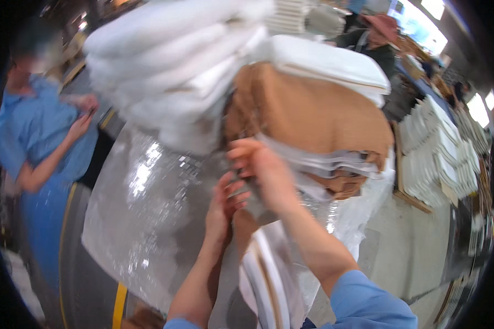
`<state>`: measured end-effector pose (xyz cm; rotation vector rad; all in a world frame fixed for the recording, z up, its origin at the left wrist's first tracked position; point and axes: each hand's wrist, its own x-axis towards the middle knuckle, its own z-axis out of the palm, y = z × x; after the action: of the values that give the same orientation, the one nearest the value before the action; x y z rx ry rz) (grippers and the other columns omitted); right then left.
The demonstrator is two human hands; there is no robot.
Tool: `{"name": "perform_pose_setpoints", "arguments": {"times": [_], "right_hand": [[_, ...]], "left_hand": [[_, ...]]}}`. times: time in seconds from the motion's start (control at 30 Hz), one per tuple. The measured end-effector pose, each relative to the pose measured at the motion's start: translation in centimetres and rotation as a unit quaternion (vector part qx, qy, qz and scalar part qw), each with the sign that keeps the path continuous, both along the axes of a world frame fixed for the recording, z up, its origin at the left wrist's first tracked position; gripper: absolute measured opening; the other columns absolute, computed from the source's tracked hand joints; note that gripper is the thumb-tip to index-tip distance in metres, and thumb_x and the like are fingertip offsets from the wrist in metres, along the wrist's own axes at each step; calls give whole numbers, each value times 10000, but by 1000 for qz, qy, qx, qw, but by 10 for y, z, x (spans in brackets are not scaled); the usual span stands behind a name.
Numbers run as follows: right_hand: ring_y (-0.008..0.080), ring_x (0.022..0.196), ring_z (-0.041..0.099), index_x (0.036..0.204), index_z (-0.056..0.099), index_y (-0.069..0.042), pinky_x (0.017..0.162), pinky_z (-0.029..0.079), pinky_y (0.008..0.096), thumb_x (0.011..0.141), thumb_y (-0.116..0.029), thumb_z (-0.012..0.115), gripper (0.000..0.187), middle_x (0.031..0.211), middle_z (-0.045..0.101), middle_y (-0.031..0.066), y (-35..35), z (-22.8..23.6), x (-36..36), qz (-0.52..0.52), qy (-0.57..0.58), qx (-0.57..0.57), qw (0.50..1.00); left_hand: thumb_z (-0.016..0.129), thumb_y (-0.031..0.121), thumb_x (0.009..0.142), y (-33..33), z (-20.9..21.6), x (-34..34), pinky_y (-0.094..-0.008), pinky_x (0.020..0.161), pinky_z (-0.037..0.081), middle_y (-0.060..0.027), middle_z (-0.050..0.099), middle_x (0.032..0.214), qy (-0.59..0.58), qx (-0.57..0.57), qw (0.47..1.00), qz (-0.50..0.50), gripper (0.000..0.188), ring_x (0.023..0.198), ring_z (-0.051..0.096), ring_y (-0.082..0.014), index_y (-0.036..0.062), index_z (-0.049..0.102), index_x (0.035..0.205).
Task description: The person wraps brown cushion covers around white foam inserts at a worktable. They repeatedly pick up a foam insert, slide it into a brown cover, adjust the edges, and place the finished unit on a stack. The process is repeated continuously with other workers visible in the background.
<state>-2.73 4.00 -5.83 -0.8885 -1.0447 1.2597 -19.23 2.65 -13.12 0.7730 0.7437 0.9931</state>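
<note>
My left hand is raised over a plastic-wrapped stack, its blurred fingers bent but apart, with nothing visible in them. Just above and to its right, my right hand has its fingers curled inward; whatever they hold, if anything, is blurred. Beyond my right hand lies a folded brown cloth bundle with white-edged layers at its near side. A white and brown striped fabric piece hangs between my forearms, close to my body. Clear plastic film covers the surface under my hands.
A tall pile of white folded textiles stands at the far left, and a flatter white stack behind the brown bundle. A person in a blue shirt stands at left. White stacks on a pallet stand at right. Yellow floor line lies near left.
</note>
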Motion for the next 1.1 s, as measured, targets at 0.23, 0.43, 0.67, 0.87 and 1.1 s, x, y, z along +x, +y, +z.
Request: {"name": "perform_pose_setpoints", "arguments": {"times": [0.23, 0.43, 0.67, 0.87, 1.1], "right_hand": [[268, 1169, 545, 1505, 508, -21, 1078, 441, 389, 1117, -652, 310, 767, 1399, 562, 147, -13, 0, -50, -36, -133, 125, 983], [350, 1314, 458, 1571, 422, 0, 1186, 323, 443, 1116, -656, 239, 819, 1461, 494, 203, -29, -7, -44, -57, -130, 177, 974], [351, 1388, 430, 1583, 413, -6, 1194, 311, 441, 1108, -676, 231, 841, 1463, 484, 229, -33, -8, -40, -63, -111, 173, 977], [268, 1375, 436, 1565, 486, -93, 1132, 393, 414, 1109, -688, 261, 783, 1486, 497, 152, 4, -21, -21, 137, -62, 42, 988], [356, 1429, 458, 1555, 497, -49, 1215, 325, 453, 1116, -676, 237, 808, 1535, 493, 214, 0, -34, -39, 88, -117, 28, 989]], "left_hand": [[354, 630, 1128, -4, -5, -10, -352, 1142, 420, -115, 499, 1553, 108, 14, 992, 57, 766, 1400, 512, -220, 46, 394, 1622], [305, 564, 1159, -14, 48, 22, -369, 1142, 419, -147, 533, 1521, 143, 73, 986, 45, 722, 1365, 549, -251, 28, 354, 1641], [374, 544, 1150, -6, 34, 19, -372, 1113, 441, -124, 560, 1450, 222, 166, 960, 28, 698, 1316, 570, -235, 47, 352, 1639], [418, 643, 1104, -1, 19, 5, -402, 1128, 419, -98, 494, 1609, 20, 1, 999, 47, 785, 1396, 536, -244, 107, 320, 1671], [329, 659, 1116, -18, 21, 13, -391, 1203, 358, -141, 411, 1654, -3, -25, 999, 36, 834, 1480, 439, -240, 47, 272, 1680]]}}
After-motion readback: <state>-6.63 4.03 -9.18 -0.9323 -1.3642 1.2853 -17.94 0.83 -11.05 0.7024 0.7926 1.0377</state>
